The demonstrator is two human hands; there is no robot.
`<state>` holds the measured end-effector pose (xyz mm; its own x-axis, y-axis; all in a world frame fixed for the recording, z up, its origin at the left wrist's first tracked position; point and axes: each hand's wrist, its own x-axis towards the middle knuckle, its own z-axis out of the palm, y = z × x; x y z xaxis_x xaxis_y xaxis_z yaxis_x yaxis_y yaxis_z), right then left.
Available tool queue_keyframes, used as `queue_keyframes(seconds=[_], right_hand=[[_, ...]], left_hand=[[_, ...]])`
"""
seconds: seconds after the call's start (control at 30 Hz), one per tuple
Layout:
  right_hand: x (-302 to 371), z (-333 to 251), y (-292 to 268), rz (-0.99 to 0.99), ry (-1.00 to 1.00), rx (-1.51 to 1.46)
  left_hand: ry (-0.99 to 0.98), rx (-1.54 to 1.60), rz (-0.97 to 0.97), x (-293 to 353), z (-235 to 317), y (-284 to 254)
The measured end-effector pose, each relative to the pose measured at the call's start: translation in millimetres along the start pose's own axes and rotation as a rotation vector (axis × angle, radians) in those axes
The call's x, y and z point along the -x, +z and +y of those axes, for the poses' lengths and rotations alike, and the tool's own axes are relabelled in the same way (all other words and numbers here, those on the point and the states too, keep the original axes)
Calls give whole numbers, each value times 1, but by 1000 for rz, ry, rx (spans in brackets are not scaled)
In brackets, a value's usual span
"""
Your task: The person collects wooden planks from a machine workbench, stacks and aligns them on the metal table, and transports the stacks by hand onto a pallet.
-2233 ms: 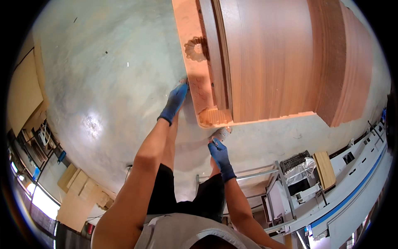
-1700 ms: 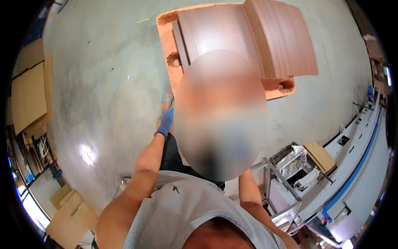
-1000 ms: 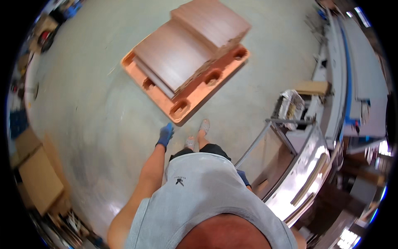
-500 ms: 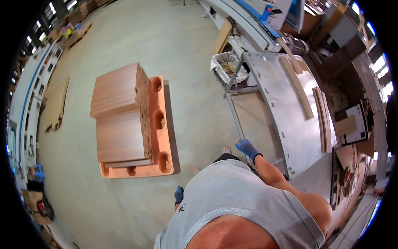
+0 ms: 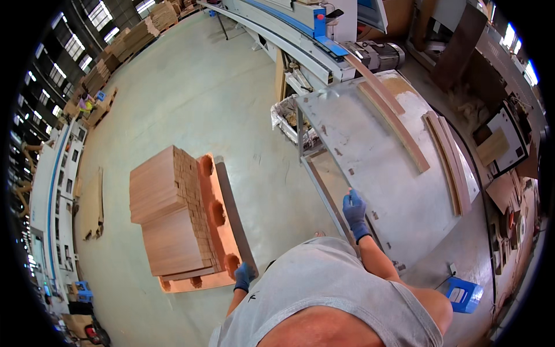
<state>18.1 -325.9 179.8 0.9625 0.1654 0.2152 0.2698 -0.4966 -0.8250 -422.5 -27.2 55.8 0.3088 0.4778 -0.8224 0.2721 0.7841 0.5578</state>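
Note:
My right hand (image 5: 354, 214), in a blue knitted glove, is raised beside the near left edge of a grey metal-topped table (image 5: 399, 196). Its fingers look apart and partly bent, and nothing shows in them. Low at my left side hangs my left hand (image 5: 243, 276), gloved the same way, near the corner of an orange pallet (image 5: 217, 217). Its fingers are too small and turned away to read. On that pallet stand two stacks of wood-grain boards (image 5: 167, 234), side by side. Long narrow wood strips (image 5: 396, 127) lie on the table, with more strips (image 5: 448, 162) along its far side.
A long machine with a blue rail (image 5: 289, 26) runs beyond the table, with a motor (image 5: 378, 56) beside it. A lined scrap bin (image 5: 295, 121) stands at the table's far left corner. A blue stool (image 5: 464, 295) sits at right. Flat cardboard (image 5: 92, 202) lies left of the pallet.
My view has shifted, and the table now sits closer to me. My right hand has come up from the frame bar to the tabletop's edge. The left has swung forward.

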Motion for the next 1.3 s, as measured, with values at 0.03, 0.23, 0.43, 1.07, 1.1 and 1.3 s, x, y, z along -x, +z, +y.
queue_keyframes(seconds=[0.03,0.23,0.43,1.07,1.1,1.3], right_hand=[[-15,3,-6,105,-86,41],[-76,31,-59,292,-60,287],[-81,68,-82,391,107,636],[-90,94,-52,463,145,849],[-90,90,-52,465,148,847],[-89,88,-56,453,144,853]], left_hand=[[52,-92,-38,5,-4,16],[766,-1490,-170,-31,-26,75],[-25,-423,18,-47,40,142],[-84,-608,-215,-182,176,320],[-86,-588,-226,-185,186,324],[-113,-498,-354,-197,194,310]])
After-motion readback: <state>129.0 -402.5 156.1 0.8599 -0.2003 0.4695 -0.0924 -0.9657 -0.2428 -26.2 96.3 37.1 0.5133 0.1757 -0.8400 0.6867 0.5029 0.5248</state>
